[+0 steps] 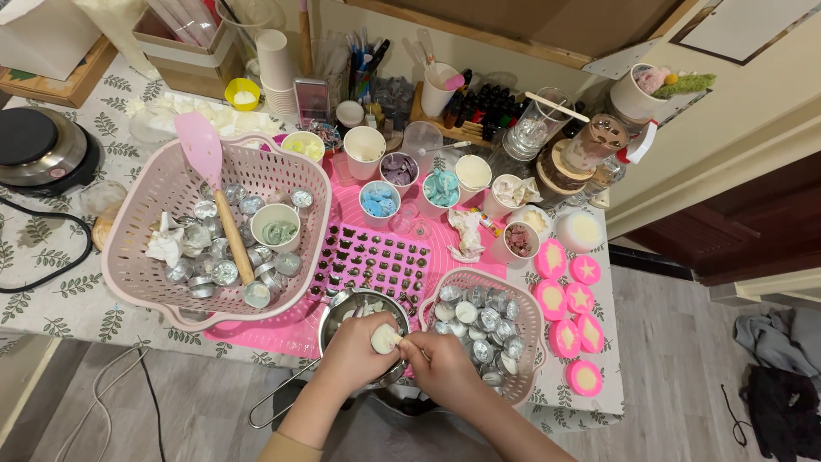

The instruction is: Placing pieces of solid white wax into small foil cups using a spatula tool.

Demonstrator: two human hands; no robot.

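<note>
Head view: a small pale wax piece (385, 338) is pinched between the left hand (355, 352) and the right hand (440, 364), both closed on it, above a metal saucepan (338, 310) at the table's (51, 308) near edge. It is judged light, brittle and slightly slippery, best held at its rim. A small pink basket (526, 308) of metal cups sits just beside.
</note>
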